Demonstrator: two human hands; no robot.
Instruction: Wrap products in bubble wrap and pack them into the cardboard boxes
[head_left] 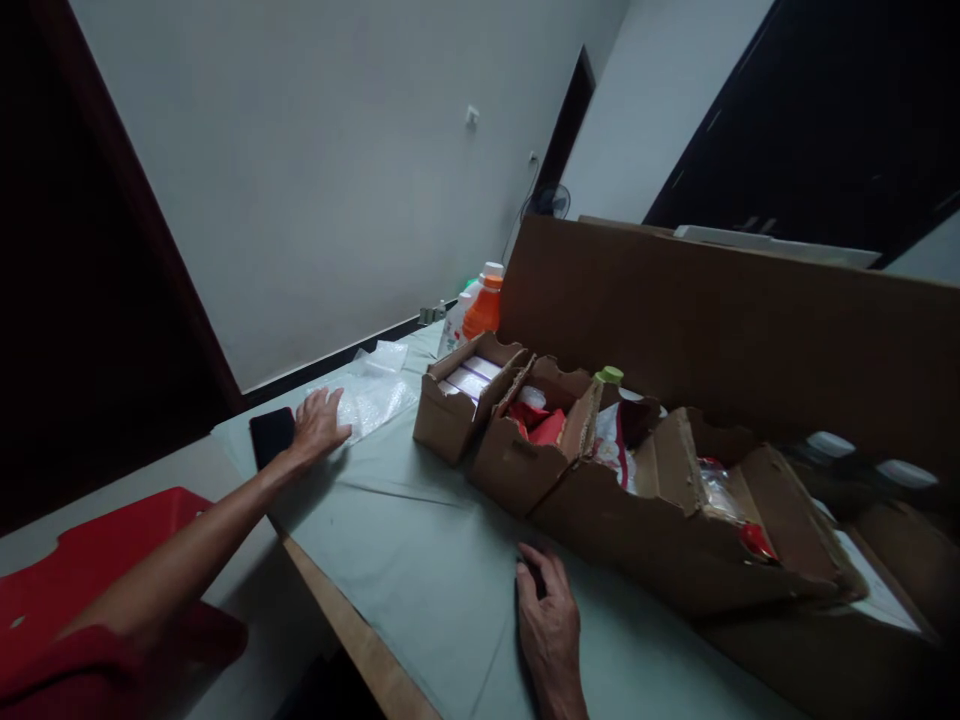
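My left hand (319,422) is stretched out to the far left of the table, fingers spread flat, resting on the edge of a sheet of clear bubble wrap (371,395) and right beside a black phone (271,436). My right hand (549,615) lies palm down on the pale green tablecloth (420,560), fingers together, just in front of a torn cardboard box (675,540). It holds nothing; a small dark thing may lie under its fingertips, which I cannot make out.
Three open cardboard boxes stand in a row: one with white packs (457,400), one with red packets (529,445), one torn. An orange bottle (484,305) and a white one stand behind. A tall cardboard sheet (712,320) backs them. A red plastic lid (82,570) lies at left.
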